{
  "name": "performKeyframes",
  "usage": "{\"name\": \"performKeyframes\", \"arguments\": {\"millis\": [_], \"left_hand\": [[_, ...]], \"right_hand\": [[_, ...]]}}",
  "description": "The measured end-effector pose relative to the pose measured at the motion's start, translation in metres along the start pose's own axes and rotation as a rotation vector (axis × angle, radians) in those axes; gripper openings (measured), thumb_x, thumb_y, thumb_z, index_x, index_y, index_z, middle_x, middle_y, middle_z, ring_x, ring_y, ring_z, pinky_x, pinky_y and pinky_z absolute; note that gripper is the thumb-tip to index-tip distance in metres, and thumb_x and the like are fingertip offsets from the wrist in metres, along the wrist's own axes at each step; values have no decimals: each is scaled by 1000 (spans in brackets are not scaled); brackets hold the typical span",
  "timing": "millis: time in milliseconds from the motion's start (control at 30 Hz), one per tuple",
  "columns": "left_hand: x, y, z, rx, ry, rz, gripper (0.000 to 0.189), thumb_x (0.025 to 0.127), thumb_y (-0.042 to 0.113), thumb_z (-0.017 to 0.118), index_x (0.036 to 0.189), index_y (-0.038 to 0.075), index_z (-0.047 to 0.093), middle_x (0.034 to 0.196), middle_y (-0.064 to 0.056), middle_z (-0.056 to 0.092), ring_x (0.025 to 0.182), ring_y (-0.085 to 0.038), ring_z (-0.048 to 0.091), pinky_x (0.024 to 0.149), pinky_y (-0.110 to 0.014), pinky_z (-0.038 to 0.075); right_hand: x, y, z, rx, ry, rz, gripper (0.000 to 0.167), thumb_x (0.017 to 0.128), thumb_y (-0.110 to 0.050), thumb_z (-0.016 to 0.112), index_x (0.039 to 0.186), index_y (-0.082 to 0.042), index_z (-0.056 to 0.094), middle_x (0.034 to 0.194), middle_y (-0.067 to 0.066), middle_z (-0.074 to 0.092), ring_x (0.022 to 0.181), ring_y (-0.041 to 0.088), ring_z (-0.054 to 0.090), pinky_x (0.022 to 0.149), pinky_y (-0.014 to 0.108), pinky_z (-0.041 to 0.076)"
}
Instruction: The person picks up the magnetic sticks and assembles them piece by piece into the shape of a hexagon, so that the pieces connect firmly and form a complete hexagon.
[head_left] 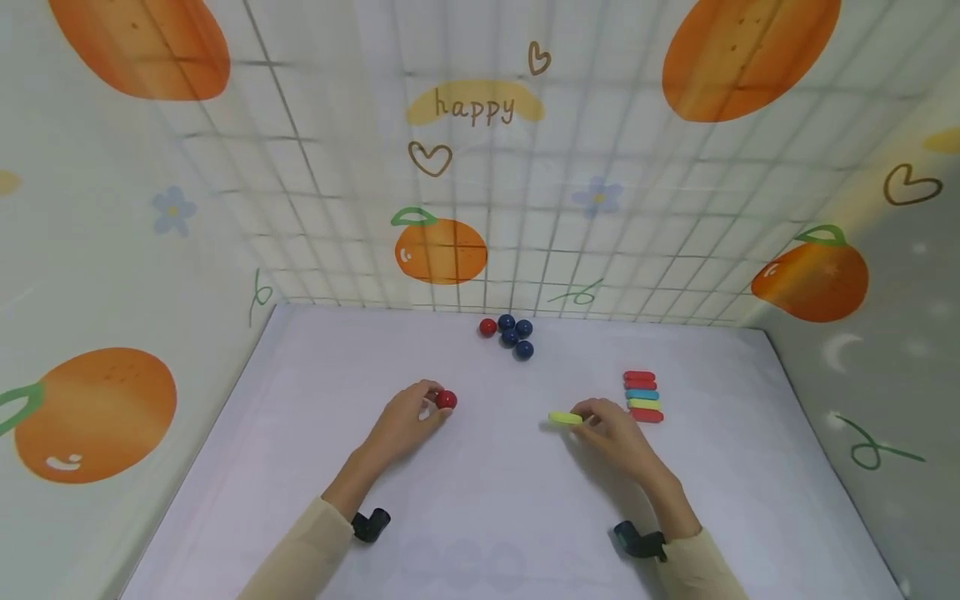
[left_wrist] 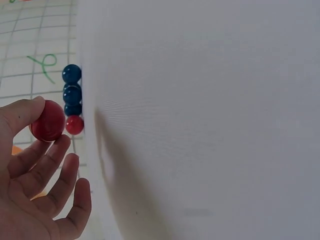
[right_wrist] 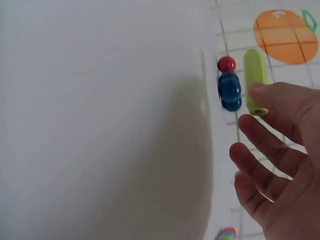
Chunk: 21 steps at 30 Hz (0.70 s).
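My left hand (head_left: 402, 423) pinches a red ball (head_left: 446, 400) between thumb and fingers, left of the table's middle. In the left wrist view the same red ball (left_wrist: 48, 121) sits between the thumb and a fingertip, the other fingers loosely bent. On the other side my right hand (head_left: 611, 432) pinches a short yellow-green stick (head_left: 565, 418) near one end. The right wrist view shows this stick (right_wrist: 255, 80) to be ridged, with a small hole in its end. Its shadow falls on the white tabletop (head_left: 495, 483) beneath.
Several dark blue balls (head_left: 524, 350) and another red ball (head_left: 487, 327) cluster by the back wall. Right of my right hand lies a row of red, blue and yellow sticks (head_left: 641, 395). Patterned cloth walls (head_left: 315, 250) with printed oranges enclose the table's back and sides.
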<state>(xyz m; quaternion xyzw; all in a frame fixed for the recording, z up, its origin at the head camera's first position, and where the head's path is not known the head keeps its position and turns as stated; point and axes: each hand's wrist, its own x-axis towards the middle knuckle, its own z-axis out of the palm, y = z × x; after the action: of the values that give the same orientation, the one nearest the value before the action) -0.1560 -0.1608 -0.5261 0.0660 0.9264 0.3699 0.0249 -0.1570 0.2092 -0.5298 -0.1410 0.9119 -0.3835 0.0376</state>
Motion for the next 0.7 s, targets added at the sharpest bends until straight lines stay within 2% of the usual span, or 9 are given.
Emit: {"name": "performKeyframes", "arguments": {"millis": [267, 467, 700], "left_hand": [[-20, 0, -7, -16, 21, -20, 38, 91, 29, 76, 123, 12, 63, 112, 1, 66, 104, -20, 62, 88, -41, 52], [-31, -1, -11, -22, 36, -30, 39, 90, 30, 76, 123, 14, 63, 113, 1, 67, 105, -21, 62, 88, -42, 53], [-37, -2, -14, -29, 47, -40, 40, 90, 30, 77, 124, 14, 64, 112, 2, 67, 106, -22, 62, 87, -43, 52]], "right_hand": [[14, -14, 13, 36, -56, -18, 26, 90, -15, 76, 114, -16, 68, 109, -3, 65, 100, 20, 59, 86, 40, 52], [25, -24, 24, 44, -83, -78, 24, 90, -14, 76, 113, -16, 68, 107, -5, 65, 99, 18, 59, 87, 39, 51], [35, -33, 37, 49, -109, -170, 22, 91, -12, 75, 112, -13, 68, 104, -5, 65, 96, 16, 60, 85, 38, 52]]}}
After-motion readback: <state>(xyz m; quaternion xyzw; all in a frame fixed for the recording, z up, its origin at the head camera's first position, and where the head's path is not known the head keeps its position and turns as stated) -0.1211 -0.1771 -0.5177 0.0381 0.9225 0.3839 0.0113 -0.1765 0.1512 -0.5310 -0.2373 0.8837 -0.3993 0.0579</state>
